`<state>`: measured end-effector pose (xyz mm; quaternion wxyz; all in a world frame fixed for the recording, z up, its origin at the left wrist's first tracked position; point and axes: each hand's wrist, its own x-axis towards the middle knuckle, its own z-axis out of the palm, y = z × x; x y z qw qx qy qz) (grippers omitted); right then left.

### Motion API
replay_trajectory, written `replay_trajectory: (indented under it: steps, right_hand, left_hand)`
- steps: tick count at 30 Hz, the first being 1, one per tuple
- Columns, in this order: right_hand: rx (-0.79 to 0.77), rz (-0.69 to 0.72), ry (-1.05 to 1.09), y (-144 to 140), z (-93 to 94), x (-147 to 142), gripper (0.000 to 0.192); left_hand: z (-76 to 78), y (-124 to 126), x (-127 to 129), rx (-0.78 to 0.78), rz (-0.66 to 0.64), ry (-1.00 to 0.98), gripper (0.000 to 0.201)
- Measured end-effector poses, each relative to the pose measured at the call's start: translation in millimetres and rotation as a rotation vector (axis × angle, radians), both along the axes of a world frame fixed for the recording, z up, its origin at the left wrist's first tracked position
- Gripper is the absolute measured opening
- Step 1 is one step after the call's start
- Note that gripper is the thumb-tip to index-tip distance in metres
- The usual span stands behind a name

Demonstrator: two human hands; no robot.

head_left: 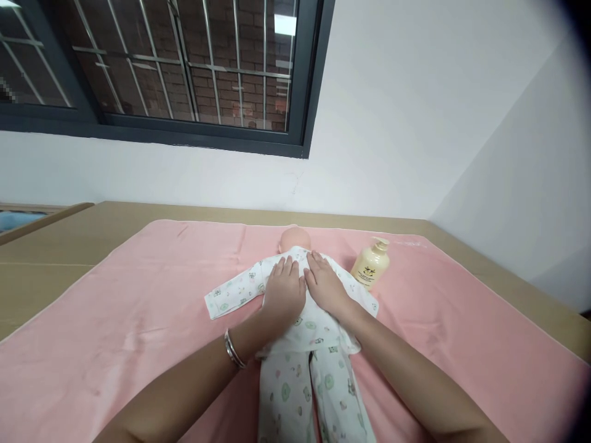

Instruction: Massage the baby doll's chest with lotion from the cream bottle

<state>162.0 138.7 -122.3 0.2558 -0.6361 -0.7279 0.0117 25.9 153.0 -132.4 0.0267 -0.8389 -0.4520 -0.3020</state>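
Nearby: lotion bottle [370, 264] right of doll [305, 320] | pink towel [115, 326] underneath | unobstructed

I saw blanket [138, 320] spread over bench [55, 258]. Doll [300, 332] lay on blanket, head toward far wall, legs toward me. Left hand [284, 292] and right hand [325, 284] rested flat on doll's torso, side by side, touching. Bottle [370, 264] stood just right of doll's shoulder. Window [184, 67] sat above, behind bench.
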Motion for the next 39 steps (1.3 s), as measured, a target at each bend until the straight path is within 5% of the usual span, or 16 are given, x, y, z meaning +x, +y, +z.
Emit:
replay_trajectory:
  steps: [7, 17, 30, 39]
  right_hand:
    - [0.082, -0.075, -0.217, -30, 4.2, -21, 0.046]
    - [0.035, 0.013, 0.165, 5, -10.3, 2, 0.055]
    - [0.052, 0.028, 0.178, 4, -13.3, 2, 0.056]
    - [0.038, 0.055, 0.188, 5, -13.5, 5, 0.057]
  left_hand:
    - [0.2, 32, -9, -0.153, -0.066, -0.256, 0.039]
    - [-15.2, 11, -4, -0.104, -0.027, -0.27, 0.041]
    - [-16.8, 13, -7, -0.105, -0.052, -0.346, 0.039]
    - [-12.9, 8, -6, -0.048, -0.018, -0.225, 0.04]
